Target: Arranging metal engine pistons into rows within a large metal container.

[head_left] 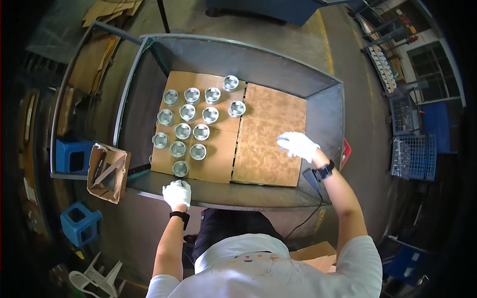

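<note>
Cardboard lines the metal bin above grey floor.

Grey floor, yellow line; left, 1 blue stool, 1 white chair; right, dark window.

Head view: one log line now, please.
left hand: at bin's near wall; right hand: over right cardboard; pistons: mostly on left cardboard

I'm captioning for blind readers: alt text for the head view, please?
A person's white-gloved left hand is at the near wall of a metal bin, the right hand over its right cardboard. Fourteen round silvery metal parts sit in loose rows on the left cardboard.
</note>
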Available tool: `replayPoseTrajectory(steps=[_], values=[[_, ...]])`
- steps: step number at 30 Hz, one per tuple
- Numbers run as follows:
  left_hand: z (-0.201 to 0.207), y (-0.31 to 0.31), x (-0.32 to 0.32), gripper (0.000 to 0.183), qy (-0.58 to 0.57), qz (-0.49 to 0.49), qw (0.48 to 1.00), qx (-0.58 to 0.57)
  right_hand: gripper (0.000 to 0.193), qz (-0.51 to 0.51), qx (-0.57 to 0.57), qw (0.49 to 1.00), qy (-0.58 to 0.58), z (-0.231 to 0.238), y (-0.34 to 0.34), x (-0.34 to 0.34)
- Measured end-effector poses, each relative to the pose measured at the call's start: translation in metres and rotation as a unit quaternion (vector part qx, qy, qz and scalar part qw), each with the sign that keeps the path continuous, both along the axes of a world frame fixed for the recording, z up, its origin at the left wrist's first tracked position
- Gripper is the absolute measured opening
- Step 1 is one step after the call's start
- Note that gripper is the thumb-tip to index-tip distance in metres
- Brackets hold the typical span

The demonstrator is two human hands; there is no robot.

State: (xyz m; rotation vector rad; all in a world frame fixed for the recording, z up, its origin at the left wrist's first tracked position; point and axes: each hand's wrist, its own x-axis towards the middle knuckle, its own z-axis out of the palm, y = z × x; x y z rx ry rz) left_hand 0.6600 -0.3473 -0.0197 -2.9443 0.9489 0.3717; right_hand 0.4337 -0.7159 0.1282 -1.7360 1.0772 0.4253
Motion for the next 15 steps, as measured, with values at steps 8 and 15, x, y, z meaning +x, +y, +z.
replayPoseTrajectory(steps=[8,15], values=[[-0.003,-0.016,0.002,0.019,0.006,0.025,1.000,0.004,0.033,0.111,-0.014,0.991,0.067,-0.204,-0.097,0.093],[-0.007,-0.016,0.005,0.009,0.023,0.037,0.999,-0.010,0.031,0.138,-0.284,0.941,0.124,-0.326,-0.119,0.163]])
